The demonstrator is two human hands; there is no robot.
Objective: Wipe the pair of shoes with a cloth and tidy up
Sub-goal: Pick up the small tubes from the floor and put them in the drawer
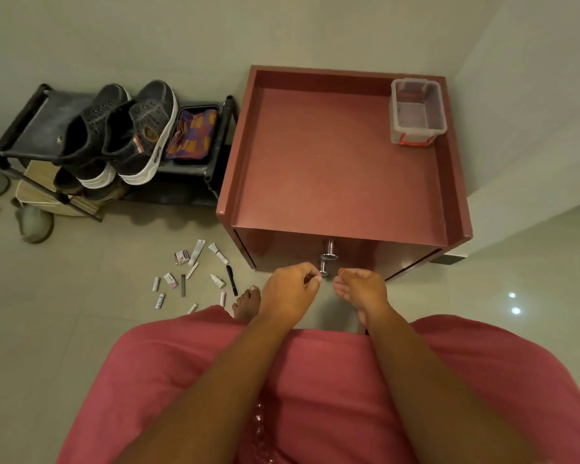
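A person in a pink garment [315,396] is standing in front of a reddish-brown cabinet [342,162] and is looking down at both hands. The left hand [290,291] is hovering just beside the metal handle [327,259] on the cabinet front, with its fingers curled loosely; I cannot tell if the fingertips are pinching something small or holding nothing. The right hand [360,289] is hanging near the same handle on the other side, with its fingers relaxed and a little bent, and it is not gripping anything. The pair of dark shoes [124,135] with white soles is standing on the top shelf of a black shoe rack [37,128], to the left of the cabinet and well apart from both hands. The checked cloth [193,133] is lying folded in a black tray [211,107] on the same shelf, just beside the right shoe. A clear plastic box [417,110] with a red clip is sitting in the far right corner of the cabinet top. Several small tubes and packets [195,272] are lying scattered on the tiled floor [81,313] near a bare foot [246,301].
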